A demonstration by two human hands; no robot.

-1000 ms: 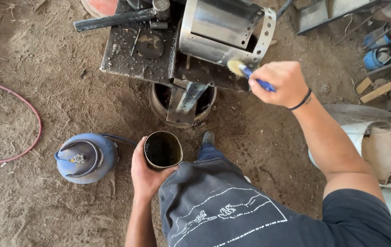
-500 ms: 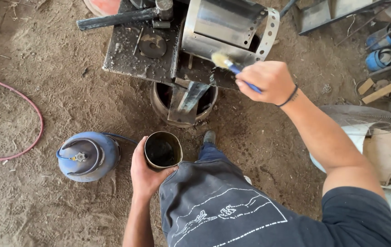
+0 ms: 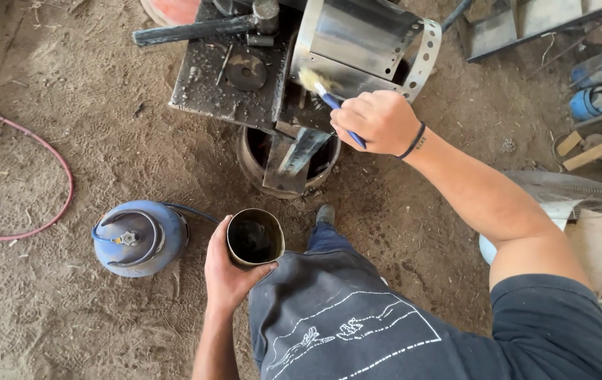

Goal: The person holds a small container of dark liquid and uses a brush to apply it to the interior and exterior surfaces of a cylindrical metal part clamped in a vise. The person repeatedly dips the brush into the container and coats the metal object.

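Gripping the blue handle of a paintbrush, the fingers of the right hand are clenched around it, and its pale bristles touch the lower edge of a shiny sheet-metal cylinder lying on a dark steel counter. The left hand wraps its fingers around a round tin can with dark liquid inside, held low beside the person's knee. A blue gas cylinder stands on the dirt floor just left of it, near a red hose.
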